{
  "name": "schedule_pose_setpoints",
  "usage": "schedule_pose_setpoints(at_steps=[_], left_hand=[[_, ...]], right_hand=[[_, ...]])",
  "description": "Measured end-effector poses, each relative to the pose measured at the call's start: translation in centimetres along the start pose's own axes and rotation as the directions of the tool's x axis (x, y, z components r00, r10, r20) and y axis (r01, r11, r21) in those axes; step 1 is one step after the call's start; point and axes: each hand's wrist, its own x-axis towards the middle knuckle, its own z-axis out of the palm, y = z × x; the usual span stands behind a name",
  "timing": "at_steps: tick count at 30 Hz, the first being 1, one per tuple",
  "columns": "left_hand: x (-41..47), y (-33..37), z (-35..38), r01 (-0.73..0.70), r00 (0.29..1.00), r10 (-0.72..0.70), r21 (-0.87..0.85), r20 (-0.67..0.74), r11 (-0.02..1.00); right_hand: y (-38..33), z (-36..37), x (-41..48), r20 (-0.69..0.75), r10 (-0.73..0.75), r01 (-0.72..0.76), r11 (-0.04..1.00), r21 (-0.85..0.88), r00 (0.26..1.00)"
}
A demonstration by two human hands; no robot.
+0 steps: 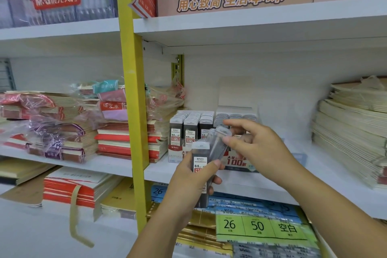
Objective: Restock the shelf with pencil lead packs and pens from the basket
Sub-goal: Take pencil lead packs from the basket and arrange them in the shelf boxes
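While the left hand (188, 182) grips a small bunch of slim dark plastic pencil lead packs (201, 165) with pale caps and white labels, just below the middle of the frame, fingers and thumb curled round them, the right hand (257, 148) pinches a single lead pack (219, 139) of the same kind between thumb and fingertips, tilted and blurred, just above the bunch. The step in hand looks like shelving packs one at a time, since the single pack hangs near two open white cardboard display boxes on the white shelf board (326, 159). The left display box (191, 125) shows three full-looking rows. The right display box (236, 116), partly behind the right hand, seems the likelier place, though no gap can be seen. The next move would call for turning the pack upright, cap up, and sliding it into a row without toppling its neighbours.

Neither basket nor pens are in view. A yellow metal upright (132, 90) stands left of the boxes, with plastic-wrapped red and cream notebook stacks (123, 138) just beside the left box. Cream paper stacks (351, 132) lie well apart at the right edge, and green labelled packs (259, 226) sit on the shelf below. Nothing stands between the hands and the boxes.
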Motion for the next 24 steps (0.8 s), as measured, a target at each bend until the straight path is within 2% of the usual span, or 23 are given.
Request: schedule_pose_setpoints(at_steps=[4,9,13,16,24], left_hand=[[-0.5,0.0,0.3,-0.004,1.0,0.003,0.037,0.03,0.999],[-0.6,0.2,0.1,0.045,0.999,-0.046,0.039,0.018,0.998],[-0.5,0.0,-0.5,0.084,0.996,-0.085,0.051,0.004,0.995],[-0.5,-0.2,-0.4,0.053,0.998,-0.054,0.058,0.031,0.997],[-0.2,-0.4,-0.6,0.027,1.0,-0.026,0.036,-0.008,0.999]], right_hand=[[0.1,-0.1,-0.5,0.016,0.11,-0.111,0.977,0.18,0.994],[0.0,-2.6,-0.3,0.046,0.149,-0.155,0.913,0.379,0.988],[-0.2,-3.4,-0.3,0.116,0.106,-0.14,0.928,0.345,0.988],[-0.1,-2.6,-0.6,0.102,0.103,-0.129,0.945,0.301,0.989],[0.3,-2.1,-0.7,0.103,0.191,-0.213,0.939,0.272,0.976]])
